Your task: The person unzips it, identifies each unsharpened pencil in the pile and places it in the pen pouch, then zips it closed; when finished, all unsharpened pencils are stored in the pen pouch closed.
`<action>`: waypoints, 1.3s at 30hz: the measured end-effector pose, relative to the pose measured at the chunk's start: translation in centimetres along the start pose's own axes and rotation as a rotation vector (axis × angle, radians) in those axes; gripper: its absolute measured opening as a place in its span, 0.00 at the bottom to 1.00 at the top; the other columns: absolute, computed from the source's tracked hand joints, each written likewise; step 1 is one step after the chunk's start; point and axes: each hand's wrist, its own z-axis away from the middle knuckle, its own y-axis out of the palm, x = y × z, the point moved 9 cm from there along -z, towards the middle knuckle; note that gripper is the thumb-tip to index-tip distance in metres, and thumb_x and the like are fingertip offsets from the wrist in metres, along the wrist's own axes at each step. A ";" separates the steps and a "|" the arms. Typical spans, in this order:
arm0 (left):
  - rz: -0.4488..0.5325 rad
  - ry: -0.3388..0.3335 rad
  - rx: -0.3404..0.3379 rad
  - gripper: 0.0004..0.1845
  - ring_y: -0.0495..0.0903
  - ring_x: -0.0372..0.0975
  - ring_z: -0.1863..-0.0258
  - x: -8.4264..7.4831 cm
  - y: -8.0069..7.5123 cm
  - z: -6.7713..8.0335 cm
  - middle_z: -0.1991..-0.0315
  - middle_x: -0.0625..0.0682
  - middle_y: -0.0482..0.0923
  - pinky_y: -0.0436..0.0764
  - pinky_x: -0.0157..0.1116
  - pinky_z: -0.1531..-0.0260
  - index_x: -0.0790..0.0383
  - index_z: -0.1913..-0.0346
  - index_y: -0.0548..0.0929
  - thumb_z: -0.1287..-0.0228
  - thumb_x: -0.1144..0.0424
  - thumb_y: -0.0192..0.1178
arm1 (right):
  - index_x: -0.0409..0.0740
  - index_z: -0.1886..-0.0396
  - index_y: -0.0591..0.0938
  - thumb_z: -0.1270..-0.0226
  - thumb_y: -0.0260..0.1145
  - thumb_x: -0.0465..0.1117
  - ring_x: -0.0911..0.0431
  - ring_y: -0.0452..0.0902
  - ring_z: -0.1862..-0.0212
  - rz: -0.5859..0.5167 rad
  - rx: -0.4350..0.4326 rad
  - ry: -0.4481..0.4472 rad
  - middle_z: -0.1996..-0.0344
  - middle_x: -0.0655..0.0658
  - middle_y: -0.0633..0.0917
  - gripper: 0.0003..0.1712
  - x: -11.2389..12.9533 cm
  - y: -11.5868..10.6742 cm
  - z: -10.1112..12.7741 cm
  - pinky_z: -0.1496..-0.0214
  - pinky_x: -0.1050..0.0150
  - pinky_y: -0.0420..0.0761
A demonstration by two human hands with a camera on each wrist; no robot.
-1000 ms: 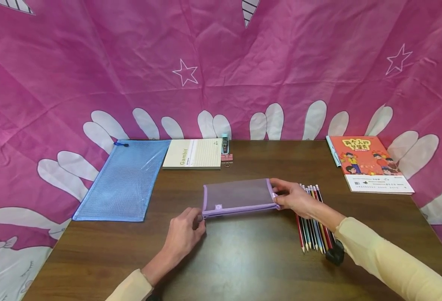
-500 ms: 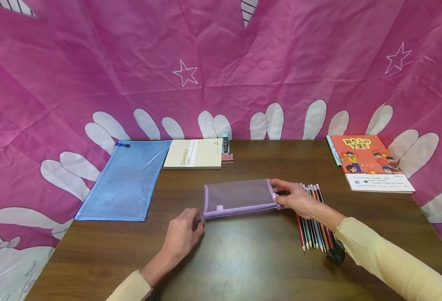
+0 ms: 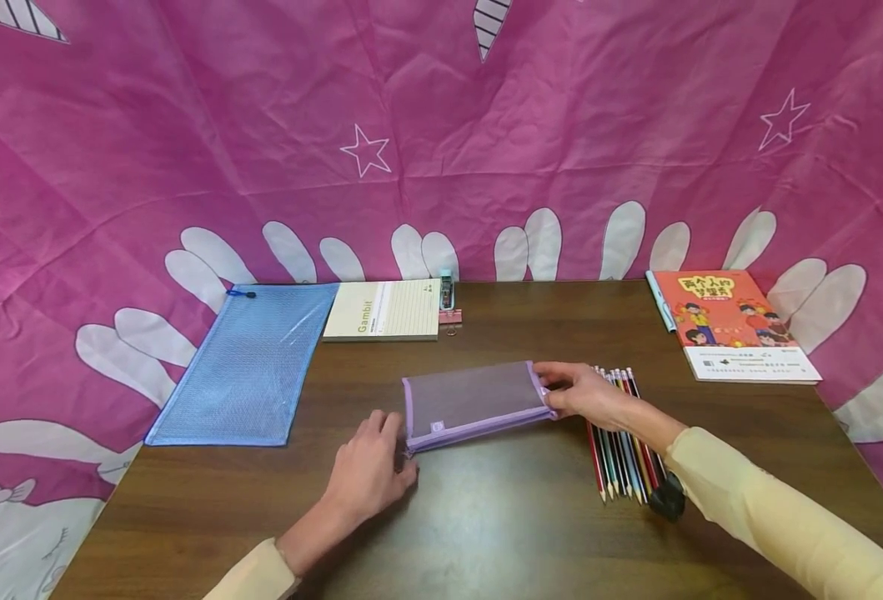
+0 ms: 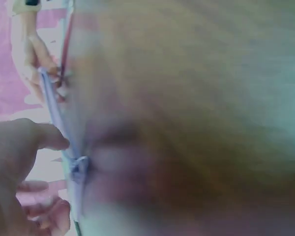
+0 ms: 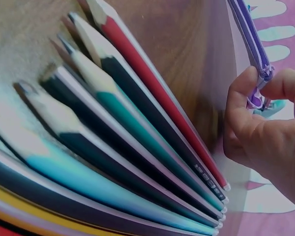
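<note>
A purple-edged mesh zip pencil pouch (image 3: 479,404) is over the middle of the table, its zipped edge facing me. My right hand (image 3: 579,392) pinches the pouch's right end between thumb and fingers; the right wrist view shows the grip at the zip's end (image 5: 265,73). At the left corner is my left hand (image 3: 366,467), thumb and fingers apart on either side of it. In the left wrist view the zip pull (image 4: 78,167) shows between thumb and fingers, with no grip on it. Several pencils (image 3: 624,450) lie side by side beneath my right wrist.
A blue mesh zip bag (image 3: 242,367) lies at the left. Behind are a notepad (image 3: 383,310), a small pale-blue case (image 3: 446,292) and a pink binder clip (image 3: 450,317). An orange book (image 3: 734,312) with a light-blue pen (image 3: 662,302) beside it is at the back right.
The pouch's left end has come lower and toward me, so it slants more. My left hand's fingers have spread apart at its corner. My right hand keeps its hold.
</note>
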 end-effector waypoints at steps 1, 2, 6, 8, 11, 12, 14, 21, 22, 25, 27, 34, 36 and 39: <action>0.018 0.034 0.004 0.29 0.76 0.46 0.61 -0.4 -0.1 -0.4 0.56 0.55 0.75 0.81 0.45 0.70 0.61 0.50 0.79 0.54 0.55 0.77 | 0.25 0.27 0.61 0.35 0.58 0.25 0.47 0.74 0.55 0.005 0.008 -0.007 0.41 0.25 0.67 0.36 0.1 0.0 0.0 0.60 0.60 0.84; 0.044 0.078 0.008 0.31 0.75 0.47 0.58 -1.0 -0.2 -0.9 0.54 0.56 0.75 0.81 0.46 0.66 0.61 0.47 0.79 0.54 0.56 0.77 | 0.25 0.27 0.61 0.35 0.58 0.25 0.47 0.74 0.56 0.010 0.012 -0.013 0.41 0.25 0.67 0.36 0.3 -0.1 0.0 0.60 0.59 0.84; 0.171 0.264 0.091 0.33 0.72 0.53 0.49 -2.9 0.1 -3.0 0.46 0.58 0.74 0.76 0.53 0.52 0.60 0.39 0.77 0.50 0.60 0.76 | 0.25 0.27 0.61 0.36 0.57 0.25 0.46 0.74 0.55 0.039 0.028 -0.022 0.40 0.25 0.68 0.36 0.6 -0.3 -0.2 0.60 0.59 0.84; 0.217 0.313 0.169 0.33 0.70 0.54 0.45 -3.5 0.6 -3.8 0.43 0.59 0.72 0.72 0.57 0.48 0.58 0.37 0.76 0.48 0.61 0.75 | 0.25 0.27 0.61 0.37 0.58 0.26 0.46 0.73 0.54 0.060 0.038 -0.018 0.40 0.26 0.68 0.37 0.7 -0.2 -0.5 0.60 0.59 0.84; 0.222 0.356 0.264 0.34 0.67 0.55 0.42 -4.1 1.5 -4.6 0.40 0.60 0.70 0.70 0.59 0.47 0.55 0.35 0.75 0.46 0.61 0.74 | 0.26 0.27 0.61 0.38 0.58 0.26 0.45 0.72 0.55 0.096 0.064 -0.016 0.41 0.26 0.69 0.38 0.7 -0.1 -1.1 0.61 0.58 0.83; 0.221 0.360 0.292 0.34 0.66 0.55 0.42 -4.2 1.9 -4.8 0.40 0.60 0.69 0.70 0.58 0.46 0.54 0.35 0.75 0.46 0.61 0.74 | 0.27 0.27 0.61 0.39 0.59 0.26 0.45 0.72 0.55 0.107 0.073 -0.014 0.41 0.27 0.69 0.38 0.7 -0.1 -1.2 0.61 0.58 0.83; 0.210 0.373 0.337 0.34 0.66 0.55 0.41 -4.6 2.5 -5.1 0.40 0.60 0.68 0.71 0.56 0.48 0.53 0.34 0.74 0.45 0.61 0.74 | 0.27 0.27 0.62 0.39 0.59 0.27 0.46 0.73 0.55 0.124 0.093 -0.018 0.42 0.28 0.71 0.38 0.8 0.0 -1.5 0.62 0.58 0.83; 0.207 0.407 0.427 0.36 0.68 0.44 0.54 -5.9 3.7 -5.3 0.50 0.57 0.68 0.75 0.40 0.60 0.52 0.33 0.73 0.47 0.67 0.72 | 0.25 0.29 0.63 0.41 0.58 0.27 0.50 0.74 0.61 0.205 0.141 -0.053 0.46 0.31 0.73 0.38 1.6 0.2 -2.3 0.66 0.60 0.81; 0.214 0.414 0.428 0.36 0.68 0.43 0.56 -6.0 3.8 -5.4 0.52 0.56 0.67 0.75 0.37 0.62 0.53 0.33 0.73 0.48 0.69 0.71 | 0.26 0.29 0.63 0.41 0.58 0.27 0.50 0.74 0.62 0.208 0.141 -0.050 0.46 0.31 0.74 0.38 1.7 0.2 -2.4 0.66 0.60 0.81; 0.248 0.414 0.453 0.36 0.68 0.40 0.63 -6.2 4.0 -5.5 0.58 0.53 0.67 0.75 0.32 0.67 0.53 0.33 0.73 0.48 0.74 0.68 | 0.28 0.29 0.66 0.41 0.58 0.26 0.50 0.74 0.63 0.219 0.128 -0.020 0.46 0.32 0.74 0.37 1.8 0.0 -2.7 0.66 0.60 0.81; 0.261 0.396 0.472 0.37 0.69 0.38 0.65 -6.2 4.1 -5.5 0.59 0.52 0.67 0.75 0.31 0.69 0.52 0.32 0.73 0.47 0.76 0.65 | 0.28 0.29 0.67 0.40 0.58 0.27 0.50 0.75 0.62 0.240 0.121 -0.015 0.45 0.32 0.75 0.36 2.0 0.0 -2.7 0.65 0.59 0.81; 0.296 0.367 0.444 0.36 0.71 0.39 0.66 -6.1 3.7 -5.6 0.56 0.56 0.72 0.76 0.33 0.69 0.55 0.30 0.72 0.44 0.78 0.58 | 0.28 0.36 0.73 0.32 0.59 0.31 0.48 0.79 0.56 0.379 0.004 -0.066 0.45 0.31 0.78 0.25 3.0 -1.8 -1.9 0.58 0.58 0.83; 0.297 0.356 0.422 0.36 0.72 0.39 0.66 -6.2 3.6 -5.7 0.56 0.56 0.73 0.77 0.33 0.69 0.56 0.30 0.72 0.44 0.77 0.58 | 0.28 0.38 0.76 0.31 0.59 0.32 0.48 0.79 0.58 0.444 -0.059 -0.088 0.49 0.32 0.80 0.22 3.3 -2.8 -1.3 0.61 0.58 0.83; 0.292 0.328 0.382 0.35 0.72 0.39 0.67 -6.1 3.3 -5.7 0.57 0.56 0.73 0.77 0.33 0.69 0.56 0.30 0.73 0.44 0.76 0.58 | 0.28 0.43 0.78 0.31 0.59 0.33 0.47 0.80 0.64 0.522 -0.122 -0.108 0.58 0.35 0.83 0.19 3.6 -4.2 0.3 0.68 0.58 0.81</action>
